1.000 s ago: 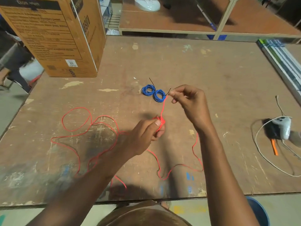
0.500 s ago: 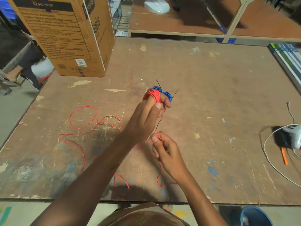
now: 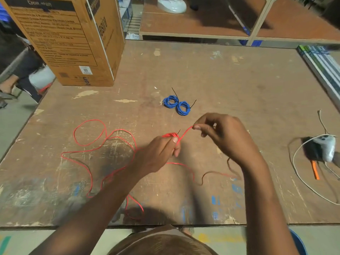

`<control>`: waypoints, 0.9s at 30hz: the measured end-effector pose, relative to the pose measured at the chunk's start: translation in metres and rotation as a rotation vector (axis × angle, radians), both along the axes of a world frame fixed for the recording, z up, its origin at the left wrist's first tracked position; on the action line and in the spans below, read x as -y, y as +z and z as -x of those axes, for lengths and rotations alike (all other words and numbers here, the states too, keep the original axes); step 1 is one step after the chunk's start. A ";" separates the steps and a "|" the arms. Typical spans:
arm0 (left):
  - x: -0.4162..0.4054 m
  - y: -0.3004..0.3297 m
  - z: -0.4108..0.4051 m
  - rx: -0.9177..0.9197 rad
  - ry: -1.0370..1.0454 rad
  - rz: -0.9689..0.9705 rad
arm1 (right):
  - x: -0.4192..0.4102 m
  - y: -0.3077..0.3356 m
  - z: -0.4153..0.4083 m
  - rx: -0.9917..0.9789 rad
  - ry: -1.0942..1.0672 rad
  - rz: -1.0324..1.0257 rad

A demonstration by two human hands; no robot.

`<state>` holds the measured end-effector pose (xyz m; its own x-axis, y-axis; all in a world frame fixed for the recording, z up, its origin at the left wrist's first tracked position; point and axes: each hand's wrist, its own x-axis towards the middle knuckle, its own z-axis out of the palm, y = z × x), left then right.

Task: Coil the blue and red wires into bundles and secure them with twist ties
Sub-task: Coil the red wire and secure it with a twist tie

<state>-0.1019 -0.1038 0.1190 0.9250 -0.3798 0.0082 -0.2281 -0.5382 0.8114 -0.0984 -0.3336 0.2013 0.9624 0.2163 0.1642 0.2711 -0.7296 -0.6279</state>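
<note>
A single head-worn view looks forward and steeply down, close over the scuffed brown wooden worktop (image 3: 220, 80) and both forearms.

Two bare arms are reaching up from the bottom of the frame. The left hand (image 3: 158, 153) and the right hand (image 3: 226, 137) are wearing no gloves, rings or watch. No sleeves are showing on the forearms. At the bottom middle of the frame, a bit of brown cloth (image 3: 160, 240) is showing, part of what the person is wearing.
</note>
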 end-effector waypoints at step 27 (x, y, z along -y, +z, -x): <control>0.014 0.055 -0.048 -0.327 0.283 1.460 | -0.045 -0.049 0.050 -0.146 0.258 0.186</control>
